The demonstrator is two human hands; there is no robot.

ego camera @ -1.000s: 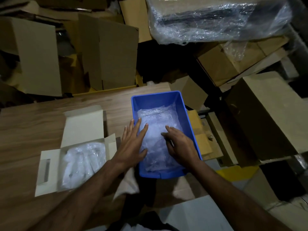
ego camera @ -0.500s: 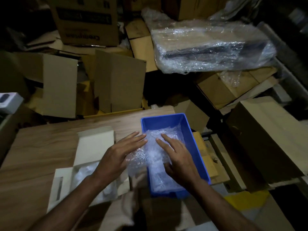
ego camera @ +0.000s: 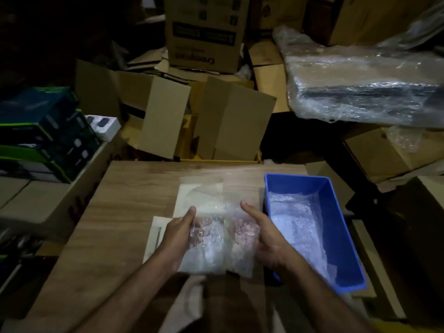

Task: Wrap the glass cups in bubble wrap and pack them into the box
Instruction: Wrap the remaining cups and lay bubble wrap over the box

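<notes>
Just left of the blue plastic bin (ego camera: 336, 239), above the wooden table (ego camera: 125, 212): one sheet of bubble wrap (ego camera: 216, 239), clear, limp, held spread between both hands. The left hand (ego camera: 179, 233) grips its left edge, fingers curled behind and showing through the film, thumb on the near face. The right hand (ego camera: 262, 233) holds the right edge likewise, thumb extended on top.

Beneath the sheet, further left of the bin: white cardboard box (ego camera: 158, 233), flaps open, mostly covered; contents not visible.

Inside the bin: more bubble wrap (ego camera: 295, 219) lining the floor. No bare glass cup can be made out.

Handling, as judged: the sheet is very light, soft and slippery, and sags without support, so edges or corners are the best hold. Any cups will be rigid, smooth and breakable; grasp around the body, not the rim.
</notes>
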